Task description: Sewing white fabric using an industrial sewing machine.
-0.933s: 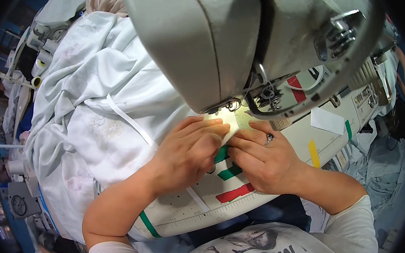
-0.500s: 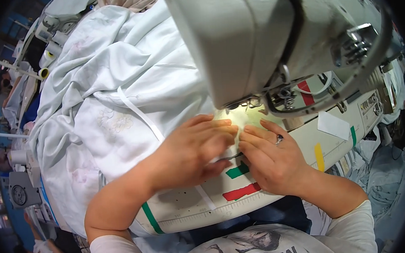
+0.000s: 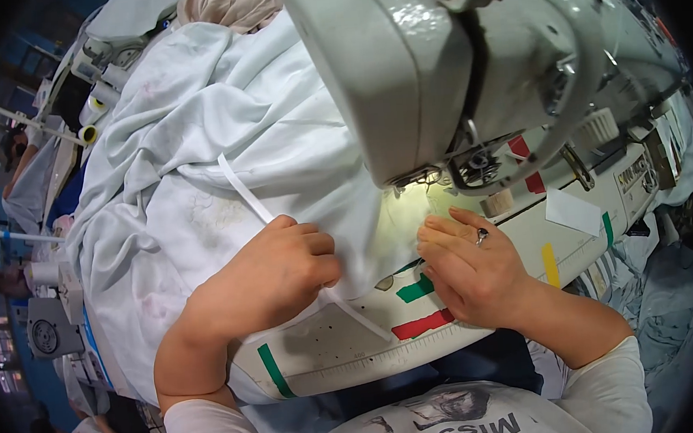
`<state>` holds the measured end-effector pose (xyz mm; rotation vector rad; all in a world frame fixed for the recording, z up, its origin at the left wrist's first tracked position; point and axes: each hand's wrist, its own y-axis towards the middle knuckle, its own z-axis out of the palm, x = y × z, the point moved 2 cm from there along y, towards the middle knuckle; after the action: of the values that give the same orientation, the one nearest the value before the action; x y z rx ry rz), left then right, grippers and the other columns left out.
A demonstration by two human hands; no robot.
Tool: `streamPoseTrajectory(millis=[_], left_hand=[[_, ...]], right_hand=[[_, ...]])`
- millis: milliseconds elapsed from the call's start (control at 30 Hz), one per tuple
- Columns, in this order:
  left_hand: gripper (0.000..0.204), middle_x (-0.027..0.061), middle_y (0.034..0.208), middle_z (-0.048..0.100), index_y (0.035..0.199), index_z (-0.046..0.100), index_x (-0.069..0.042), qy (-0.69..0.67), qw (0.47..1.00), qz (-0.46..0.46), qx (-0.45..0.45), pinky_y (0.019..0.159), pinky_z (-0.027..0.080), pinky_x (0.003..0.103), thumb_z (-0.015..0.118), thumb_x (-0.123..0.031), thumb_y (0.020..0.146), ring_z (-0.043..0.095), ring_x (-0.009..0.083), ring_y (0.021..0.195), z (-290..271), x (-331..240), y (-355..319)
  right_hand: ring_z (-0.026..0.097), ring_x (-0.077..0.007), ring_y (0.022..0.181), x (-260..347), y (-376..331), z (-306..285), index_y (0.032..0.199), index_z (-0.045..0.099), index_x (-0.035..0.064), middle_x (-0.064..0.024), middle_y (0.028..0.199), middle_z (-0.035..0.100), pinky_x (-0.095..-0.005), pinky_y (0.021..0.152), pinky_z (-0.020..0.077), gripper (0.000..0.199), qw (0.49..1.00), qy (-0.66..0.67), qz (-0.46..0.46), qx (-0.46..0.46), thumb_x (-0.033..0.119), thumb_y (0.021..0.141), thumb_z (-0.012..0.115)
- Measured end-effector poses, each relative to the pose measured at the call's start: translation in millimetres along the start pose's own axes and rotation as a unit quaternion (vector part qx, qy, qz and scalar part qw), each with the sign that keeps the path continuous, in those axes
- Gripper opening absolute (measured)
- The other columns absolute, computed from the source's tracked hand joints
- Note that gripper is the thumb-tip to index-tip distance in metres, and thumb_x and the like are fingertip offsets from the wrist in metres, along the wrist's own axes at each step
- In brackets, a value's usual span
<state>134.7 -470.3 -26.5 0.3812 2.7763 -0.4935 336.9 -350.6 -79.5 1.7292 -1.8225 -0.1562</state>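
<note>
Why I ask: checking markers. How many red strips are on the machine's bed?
2: one red strip beside the right hand, another under the machine arm. Cloth may hide more.

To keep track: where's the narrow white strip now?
Head view, left of centre: the narrow white strip slants across the cloth to the left hand; its near end lies beside the lower red tape.

Rumpled white cloth (image 3: 175,205), faintly flowered, beneath a narrow white strip (image 3: 243,189)

Yellowish light pools on the white cloth (image 3: 276,153) beneath the glinting sewing machine (image 3: 379,67); left edge dim, corners black, lines bowed.
</note>
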Motion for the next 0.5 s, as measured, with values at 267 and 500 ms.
streamPoseTrajectory(millis=[267, 500], left_hand=[[0.020, 0.0075, 0.083, 0.066, 0.087, 0.067, -0.006, -0.178, 0.967, 0.040, -0.180, 0.068, 0.052, 0.032, 0.068, -0.003, 0.067, 0.065, 0.0222, 0.075, -31, -30, -19], [0.021, 0.0111, 0.094, 0.065, 0.087, 0.067, -0.003, -0.183, 0.964, 0.124, -0.145, 0.069, 0.051, 0.035, 0.066, 0.003, 0.067, 0.063, 0.0260, 0.078, -26, -38, -7]], right_hand=[[0.063, -0.0289, 0.098, -5, -7, 0, 0.093, 0.061, -0.0013, -0.0136, 0.101, 0.064, -0.0445, 0.087, 0.0499, 0.026, 1.000, -0.001, -0.002, -0.008, 0.001, 0.068, 0.066], [0.063, -0.0287, 0.098, 0, 2, 0, 0.094, 0.061, -0.0010, -0.0139, 0.100, 0.064, -0.0443, 0.087, 0.0489, 0.027, 1.000, 0.022, -0.012, -0.011, 0.000, 0.068, 0.064]])
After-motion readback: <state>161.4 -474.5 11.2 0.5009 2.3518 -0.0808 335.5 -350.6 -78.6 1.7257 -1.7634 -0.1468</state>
